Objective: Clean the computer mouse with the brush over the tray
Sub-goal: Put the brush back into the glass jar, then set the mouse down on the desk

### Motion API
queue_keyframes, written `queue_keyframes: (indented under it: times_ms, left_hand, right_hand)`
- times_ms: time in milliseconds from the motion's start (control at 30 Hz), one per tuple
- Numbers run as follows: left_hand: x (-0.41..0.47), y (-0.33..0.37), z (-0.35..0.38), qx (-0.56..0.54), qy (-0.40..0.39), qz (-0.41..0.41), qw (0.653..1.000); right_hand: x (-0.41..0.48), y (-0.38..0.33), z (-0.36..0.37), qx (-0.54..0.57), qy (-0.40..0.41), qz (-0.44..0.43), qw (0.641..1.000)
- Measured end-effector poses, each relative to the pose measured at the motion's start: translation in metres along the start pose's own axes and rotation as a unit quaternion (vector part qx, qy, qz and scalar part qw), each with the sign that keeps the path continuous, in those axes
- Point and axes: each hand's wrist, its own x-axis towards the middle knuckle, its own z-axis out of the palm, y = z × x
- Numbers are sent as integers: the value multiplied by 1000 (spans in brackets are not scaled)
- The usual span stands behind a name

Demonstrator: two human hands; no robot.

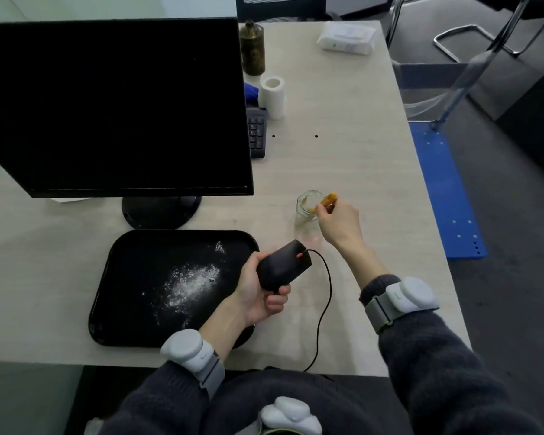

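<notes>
My left hand point(259, 291) grips a black wired computer mouse point(283, 265) just past the right edge of the black tray point(132, 268). White powder lies scattered on the tray's middle. The mouse cable point(324, 306) loops down over the table's front edge. My right hand point(338, 221) holds the yellowish brush point(328, 199) at the mouth of a small clear glass jar point(307, 208), to the right of the tray and behind it. Most of the brush is hidden by my fingers.
A black monitor point(113, 105) on a round stand fills the left. Behind its right edge are a keyboard point(257, 135), a white paper roll point(273, 95), a dark bottle point(252, 47) and a wipes pack point(346, 37). A blue shelf point(446, 189) runs along the table's right edge.
</notes>
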Motion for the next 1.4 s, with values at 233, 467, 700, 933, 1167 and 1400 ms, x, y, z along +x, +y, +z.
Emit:
queue_keyframes:
  times_ms: [233,467,700,933,1167,1400]
  left_hand:
    - [3,-3,3,-3,-7,-10,1000]
    - [3,-10,10,-34,6,-2,999]
    - [6,-20,16,-72,5,48,996]
    - [5,-29,23,-74,37,36,996]
    - [4,-43,28,-47,55,15,997]
    - [17,-59,26,102,179,55,977]
  right_hand:
    - [-4,6,-2,-26,-3,25,999]
    - [-24,3,-7,-79,-16,33,996]
    - [-66,-5,-15,-150,-235,128,952]
    - [-86,-5,-17,-161,-304,148,927]
    - [-88,7,-15,-169,-325,142,920]
    - [-93,29,0,-162,-329,147,919]
